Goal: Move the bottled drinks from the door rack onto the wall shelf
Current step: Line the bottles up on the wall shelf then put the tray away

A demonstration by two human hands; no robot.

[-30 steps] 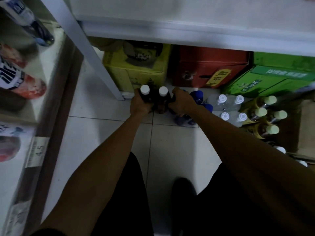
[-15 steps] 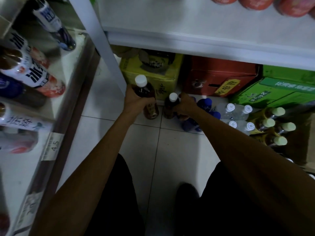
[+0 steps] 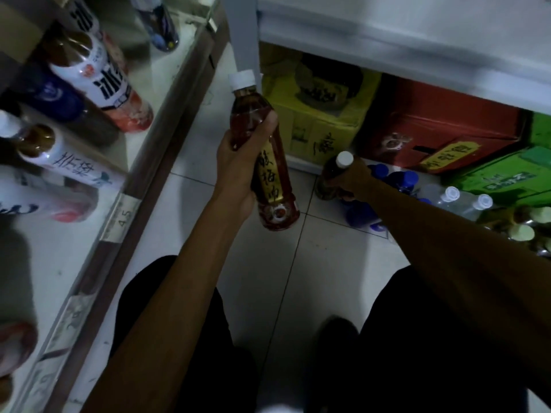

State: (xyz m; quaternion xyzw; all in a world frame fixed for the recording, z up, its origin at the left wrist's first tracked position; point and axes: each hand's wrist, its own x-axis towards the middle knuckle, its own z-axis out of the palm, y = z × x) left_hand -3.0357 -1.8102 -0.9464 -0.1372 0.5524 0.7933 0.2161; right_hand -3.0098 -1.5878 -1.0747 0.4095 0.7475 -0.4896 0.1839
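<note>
Tea bottle [image 3: 269, 174] hangs nearly upright in the air, white cap topmost, its long axis tipped slightly away from the shelf [image 3: 74, 242], which lies just to its left. The left hand [image 3: 238, 165] wraps its fingers round the upper body and is the hand nearer the shelf. Farther from the shelf, the right hand [image 3: 356, 181] grips a second bottle [image 3: 329, 180] low by the floor [image 3: 268, 278]. A short sideways carry toward the shelf looks likely.

Tea bottle [image 3: 262, 162] in clear glossy plastic with ribbed white plastic cap [image 3: 242, 79] and shiny printed film label [image 3: 269, 174], second tea bottle [image 3: 328, 181] in the same plastic, clear plastic water bottles [image 3: 438, 201], smooth glazed floor tiles [image 3: 190, 189], matt cardboard cartons [image 3: 441, 126], paper price tag [image 3: 123, 216].
</note>
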